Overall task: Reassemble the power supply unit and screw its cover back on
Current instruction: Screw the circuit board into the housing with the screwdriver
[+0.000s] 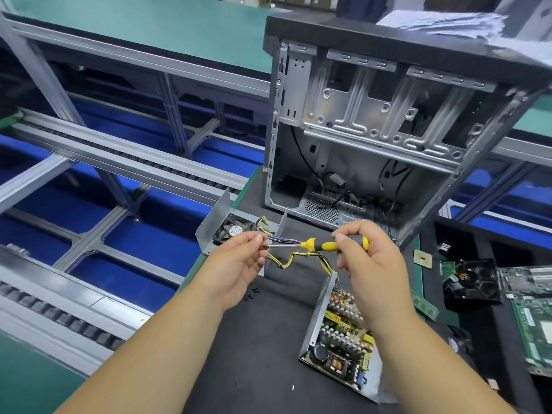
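— On the black surface (254,354) nearest me, what's done so far?

— Not much, I'd say. The open grey metal power supply tray with its crowded circuit board (340,333) lies uncovered just by my right forearm. A few small black screws (251,294) sit loose beside my left wrist, so none look driven yet.

— And your hands?

— My right hand (367,264) is curled round the yellow-and-black handle of the screwdriver (328,245), held level above the surface. My left hand (239,264) pinches at the tip of its bare steel shaft; whether a screw sits between those fingertips, I cannot tell.

— Where's the cover?

— Farther off, at the surface's left edge: the bent grey sheet-metal cover with the black fan (221,227), tied to the tray by a bundle of yellow and purple wires (294,259). It must go back over the tray, then the screws go in.

— Behind that?

— The stripped grey computer case (373,130), standing open.
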`<state>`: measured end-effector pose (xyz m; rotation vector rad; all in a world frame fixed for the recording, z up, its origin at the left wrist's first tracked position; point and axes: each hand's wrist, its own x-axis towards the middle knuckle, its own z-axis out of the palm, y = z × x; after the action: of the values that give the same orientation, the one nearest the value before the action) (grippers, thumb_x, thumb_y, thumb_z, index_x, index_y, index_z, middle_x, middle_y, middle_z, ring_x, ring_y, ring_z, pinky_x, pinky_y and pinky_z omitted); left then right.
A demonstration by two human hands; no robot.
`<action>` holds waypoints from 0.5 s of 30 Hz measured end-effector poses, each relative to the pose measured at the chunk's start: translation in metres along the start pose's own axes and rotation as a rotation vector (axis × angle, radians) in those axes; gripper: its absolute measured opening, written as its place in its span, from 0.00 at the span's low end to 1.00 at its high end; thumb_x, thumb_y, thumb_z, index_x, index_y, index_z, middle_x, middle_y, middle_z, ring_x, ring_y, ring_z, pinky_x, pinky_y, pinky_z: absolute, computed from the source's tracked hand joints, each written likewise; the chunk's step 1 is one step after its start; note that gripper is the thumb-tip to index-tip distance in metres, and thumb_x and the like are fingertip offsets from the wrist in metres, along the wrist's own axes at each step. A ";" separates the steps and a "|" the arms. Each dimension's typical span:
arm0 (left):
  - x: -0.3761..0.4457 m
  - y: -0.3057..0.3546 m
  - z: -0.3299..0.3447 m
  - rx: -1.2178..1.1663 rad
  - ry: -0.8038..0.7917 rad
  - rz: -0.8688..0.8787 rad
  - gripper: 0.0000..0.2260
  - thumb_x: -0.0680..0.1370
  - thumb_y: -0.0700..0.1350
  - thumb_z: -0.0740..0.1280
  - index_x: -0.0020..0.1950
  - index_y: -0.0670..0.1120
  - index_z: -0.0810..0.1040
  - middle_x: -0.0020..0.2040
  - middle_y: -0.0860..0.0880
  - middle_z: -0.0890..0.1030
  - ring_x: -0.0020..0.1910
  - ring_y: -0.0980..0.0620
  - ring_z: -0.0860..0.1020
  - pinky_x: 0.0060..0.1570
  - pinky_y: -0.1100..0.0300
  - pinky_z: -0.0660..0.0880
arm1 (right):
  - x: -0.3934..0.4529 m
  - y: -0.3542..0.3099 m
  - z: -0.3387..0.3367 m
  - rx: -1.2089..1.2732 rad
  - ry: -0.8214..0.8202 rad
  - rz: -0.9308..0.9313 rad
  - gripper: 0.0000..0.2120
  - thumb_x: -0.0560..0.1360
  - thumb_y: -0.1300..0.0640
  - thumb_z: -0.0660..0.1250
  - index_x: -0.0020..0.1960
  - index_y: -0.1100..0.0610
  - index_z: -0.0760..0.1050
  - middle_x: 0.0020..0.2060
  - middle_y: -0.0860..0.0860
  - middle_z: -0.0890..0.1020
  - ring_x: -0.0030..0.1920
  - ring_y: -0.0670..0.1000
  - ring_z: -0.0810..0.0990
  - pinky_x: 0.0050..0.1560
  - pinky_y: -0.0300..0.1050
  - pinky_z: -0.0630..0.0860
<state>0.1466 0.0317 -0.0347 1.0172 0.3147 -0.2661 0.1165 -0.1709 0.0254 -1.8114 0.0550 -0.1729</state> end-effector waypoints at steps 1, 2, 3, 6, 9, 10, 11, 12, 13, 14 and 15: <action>0.000 0.001 0.003 -0.032 -0.008 -0.013 0.05 0.81 0.39 0.64 0.50 0.41 0.79 0.36 0.51 0.80 0.32 0.59 0.76 0.34 0.69 0.76 | -0.001 -0.001 -0.004 0.012 0.017 0.001 0.06 0.77 0.57 0.65 0.43 0.49 0.77 0.27 0.47 0.75 0.28 0.44 0.69 0.27 0.32 0.65; 0.000 0.000 0.006 -0.052 -0.019 -0.024 0.05 0.80 0.40 0.64 0.49 0.42 0.79 0.36 0.51 0.79 0.32 0.59 0.76 0.33 0.69 0.76 | -0.002 -0.003 -0.007 0.019 0.030 0.002 0.06 0.78 0.58 0.65 0.43 0.49 0.77 0.28 0.48 0.75 0.28 0.43 0.69 0.27 0.31 0.65; 0.000 0.000 0.008 -0.064 -0.031 -0.035 0.05 0.80 0.40 0.64 0.48 0.42 0.80 0.36 0.51 0.79 0.32 0.59 0.76 0.33 0.69 0.76 | -0.002 -0.004 -0.010 0.023 0.040 0.001 0.07 0.78 0.58 0.65 0.43 0.49 0.77 0.27 0.48 0.75 0.28 0.43 0.69 0.27 0.31 0.65; 0.000 -0.003 0.015 -0.074 -0.064 -0.057 0.04 0.79 0.40 0.65 0.48 0.43 0.80 0.36 0.51 0.79 0.32 0.58 0.76 0.34 0.69 0.76 | -0.004 -0.006 -0.016 0.043 0.060 0.008 0.07 0.78 0.59 0.64 0.43 0.50 0.77 0.27 0.48 0.75 0.27 0.44 0.69 0.26 0.33 0.66; 0.000 -0.005 0.021 -0.065 -0.105 -0.067 0.05 0.73 0.43 0.69 0.47 0.43 0.80 0.36 0.51 0.79 0.32 0.59 0.76 0.33 0.69 0.76 | -0.007 -0.007 -0.021 0.071 0.076 0.025 0.07 0.78 0.60 0.64 0.43 0.51 0.77 0.26 0.48 0.75 0.25 0.44 0.69 0.24 0.33 0.66; 0.001 -0.005 0.023 -0.060 -0.114 -0.070 0.06 0.72 0.44 0.69 0.46 0.43 0.80 0.36 0.51 0.79 0.32 0.59 0.76 0.33 0.69 0.76 | -0.007 -0.006 -0.023 0.067 0.086 0.027 0.07 0.78 0.59 0.64 0.42 0.51 0.77 0.27 0.48 0.75 0.25 0.45 0.69 0.24 0.33 0.66; 0.001 -0.005 0.025 -0.058 -0.121 -0.072 0.06 0.72 0.43 0.69 0.46 0.43 0.80 0.36 0.51 0.79 0.31 0.59 0.76 0.33 0.69 0.76 | -0.008 -0.005 -0.024 0.051 0.091 0.024 0.08 0.78 0.59 0.64 0.42 0.49 0.77 0.27 0.48 0.75 0.26 0.45 0.69 0.25 0.33 0.66; 0.001 -0.006 0.025 -0.058 -0.125 -0.074 0.05 0.72 0.43 0.69 0.46 0.43 0.80 0.35 0.51 0.79 0.31 0.59 0.76 0.33 0.69 0.76 | -0.008 -0.005 -0.025 0.028 0.093 0.019 0.08 0.78 0.58 0.65 0.42 0.48 0.77 0.27 0.48 0.75 0.27 0.45 0.69 0.26 0.33 0.66; 0.002 -0.006 0.027 -0.056 -0.130 -0.081 0.05 0.73 0.43 0.69 0.46 0.43 0.80 0.35 0.51 0.79 0.31 0.59 0.76 0.32 0.69 0.76 | -0.008 -0.004 -0.027 0.011 0.097 0.013 0.08 0.78 0.57 0.65 0.42 0.47 0.77 0.28 0.48 0.75 0.28 0.46 0.69 0.26 0.34 0.66; 0.003 -0.006 0.027 -0.048 -0.133 -0.089 0.04 0.74 0.42 0.68 0.46 0.43 0.80 0.35 0.51 0.79 0.31 0.59 0.76 0.32 0.69 0.76 | -0.008 -0.003 -0.028 0.003 0.101 0.009 0.08 0.78 0.56 0.65 0.42 0.47 0.77 0.28 0.48 0.75 0.28 0.46 0.69 0.27 0.34 0.66; 0.005 -0.007 0.028 -0.031 -0.134 -0.096 0.03 0.77 0.41 0.67 0.47 0.43 0.80 0.36 0.51 0.79 0.31 0.59 0.77 0.32 0.69 0.76 | -0.008 -0.003 -0.029 -0.003 0.106 0.003 0.07 0.78 0.56 0.65 0.42 0.47 0.77 0.28 0.48 0.75 0.28 0.46 0.69 0.27 0.34 0.66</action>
<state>0.1524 0.0037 -0.0280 0.9504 0.2453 -0.4135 0.1039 -0.1971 0.0344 -1.8041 0.1328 -0.2674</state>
